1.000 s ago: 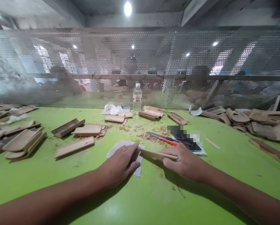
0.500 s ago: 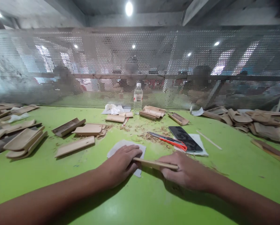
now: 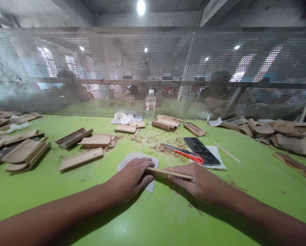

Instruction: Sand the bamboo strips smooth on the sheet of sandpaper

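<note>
The right hand point(image 3: 204, 181) had changed most; its fingers had slid farther left along the bamboo piece point(image 3: 161, 172) and lay straighter, pinching its right part between thumb and fingers; this suggested a regrip, with work on the piece still under way. The left hand point(image 3: 132, 176) stayed palm down over the pale sheet point(image 3: 124, 161), its fingers curled over the piece's left end; whether it pinched or only pressed there, I could not tell.

The piece sat between the two hands, at the sheet's right edge and above the near middle of the counter point(image 3: 117, 220); against the frame half a second earlier, it lay slightly farther off; the red-handled knife point(image 3: 191, 156), the phone point(image 3: 202, 151) and the shavings point(image 3: 165, 149) beyond had not moved.
</note>
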`<action>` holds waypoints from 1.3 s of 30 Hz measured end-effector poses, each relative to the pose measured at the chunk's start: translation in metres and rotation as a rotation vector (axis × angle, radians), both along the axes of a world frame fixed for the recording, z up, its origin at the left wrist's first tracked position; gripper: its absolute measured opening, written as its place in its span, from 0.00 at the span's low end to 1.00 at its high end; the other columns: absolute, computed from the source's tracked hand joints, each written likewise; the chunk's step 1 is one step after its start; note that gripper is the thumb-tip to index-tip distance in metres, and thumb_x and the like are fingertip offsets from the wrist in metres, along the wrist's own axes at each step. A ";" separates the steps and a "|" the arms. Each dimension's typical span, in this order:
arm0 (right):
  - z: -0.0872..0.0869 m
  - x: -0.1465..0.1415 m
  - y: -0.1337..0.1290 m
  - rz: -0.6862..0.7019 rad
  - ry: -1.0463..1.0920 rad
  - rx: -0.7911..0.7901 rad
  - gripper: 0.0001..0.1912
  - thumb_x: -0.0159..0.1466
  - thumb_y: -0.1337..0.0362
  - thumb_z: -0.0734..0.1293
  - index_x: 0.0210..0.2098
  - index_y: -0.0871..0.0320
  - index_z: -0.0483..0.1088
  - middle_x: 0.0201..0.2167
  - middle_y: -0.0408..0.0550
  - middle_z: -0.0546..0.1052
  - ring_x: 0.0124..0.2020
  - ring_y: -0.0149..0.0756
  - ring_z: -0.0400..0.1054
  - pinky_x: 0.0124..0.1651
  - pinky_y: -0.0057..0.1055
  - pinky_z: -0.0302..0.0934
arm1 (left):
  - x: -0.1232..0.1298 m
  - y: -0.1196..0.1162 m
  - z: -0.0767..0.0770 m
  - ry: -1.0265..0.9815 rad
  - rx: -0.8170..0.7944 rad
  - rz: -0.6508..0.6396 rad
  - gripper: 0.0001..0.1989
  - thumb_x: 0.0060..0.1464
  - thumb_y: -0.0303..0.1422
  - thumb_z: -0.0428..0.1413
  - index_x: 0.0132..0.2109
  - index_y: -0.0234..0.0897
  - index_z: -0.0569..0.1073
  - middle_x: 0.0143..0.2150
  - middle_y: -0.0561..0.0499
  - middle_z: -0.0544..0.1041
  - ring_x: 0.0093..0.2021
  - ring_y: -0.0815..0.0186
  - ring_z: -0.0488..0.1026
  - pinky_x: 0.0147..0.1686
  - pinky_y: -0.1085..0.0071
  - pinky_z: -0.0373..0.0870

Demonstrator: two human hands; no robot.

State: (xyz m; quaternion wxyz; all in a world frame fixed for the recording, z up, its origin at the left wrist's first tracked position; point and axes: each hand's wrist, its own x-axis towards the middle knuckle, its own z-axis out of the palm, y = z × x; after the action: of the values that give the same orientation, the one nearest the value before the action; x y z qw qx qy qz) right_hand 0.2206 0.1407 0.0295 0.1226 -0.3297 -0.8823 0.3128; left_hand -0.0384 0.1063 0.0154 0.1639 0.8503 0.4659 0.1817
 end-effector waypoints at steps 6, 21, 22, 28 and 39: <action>0.000 0.000 0.000 -0.005 -0.012 0.002 0.23 0.75 0.48 0.57 0.46 0.56 0.78 0.38 0.48 0.82 0.33 0.37 0.71 0.34 0.31 0.58 | 0.000 -0.001 -0.001 0.002 -0.022 0.019 0.17 0.69 0.34 0.52 0.61 0.37 0.69 0.62 0.41 0.73 0.61 0.50 0.69 0.62 0.52 0.64; 0.002 -0.001 0.001 -0.041 0.014 -0.032 0.22 0.74 0.48 0.59 0.44 0.55 0.79 0.33 0.46 0.82 0.31 0.38 0.71 0.34 0.31 0.58 | 0.002 -0.002 0.000 -0.007 -0.083 0.085 0.29 0.67 0.37 0.52 0.71 0.33 0.58 0.63 0.36 0.72 0.62 0.47 0.68 0.62 0.50 0.64; 0.002 -0.002 0.001 -0.018 0.017 -0.051 0.21 0.74 0.49 0.59 0.45 0.54 0.79 0.34 0.46 0.82 0.31 0.38 0.71 0.34 0.31 0.58 | 0.002 -0.002 0.000 -0.003 -0.087 0.079 0.29 0.67 0.36 0.52 0.71 0.33 0.59 0.62 0.36 0.72 0.61 0.48 0.68 0.62 0.51 0.64; 0.001 -0.002 0.000 -0.069 0.009 -0.034 0.23 0.74 0.48 0.59 0.46 0.55 0.80 0.34 0.48 0.82 0.32 0.38 0.72 0.34 0.31 0.59 | 0.002 -0.001 -0.001 -0.008 -0.073 0.078 0.30 0.67 0.37 0.51 0.71 0.31 0.58 0.63 0.35 0.71 0.62 0.47 0.67 0.62 0.49 0.63; 0.001 0.000 0.003 -0.009 -0.010 -0.015 0.20 0.74 0.51 0.60 0.49 0.54 0.79 0.36 0.47 0.83 0.32 0.39 0.72 0.34 0.31 0.59 | 0.002 -0.001 -0.001 0.004 -0.093 0.080 0.30 0.67 0.37 0.51 0.72 0.31 0.57 0.64 0.35 0.70 0.62 0.47 0.66 0.63 0.49 0.62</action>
State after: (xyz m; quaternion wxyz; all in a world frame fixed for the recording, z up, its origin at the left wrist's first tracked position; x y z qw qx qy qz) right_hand 0.2203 0.1433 0.0302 0.1173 -0.3362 -0.8789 0.3173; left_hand -0.0366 0.1052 0.0147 0.1948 0.8229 0.5077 0.1646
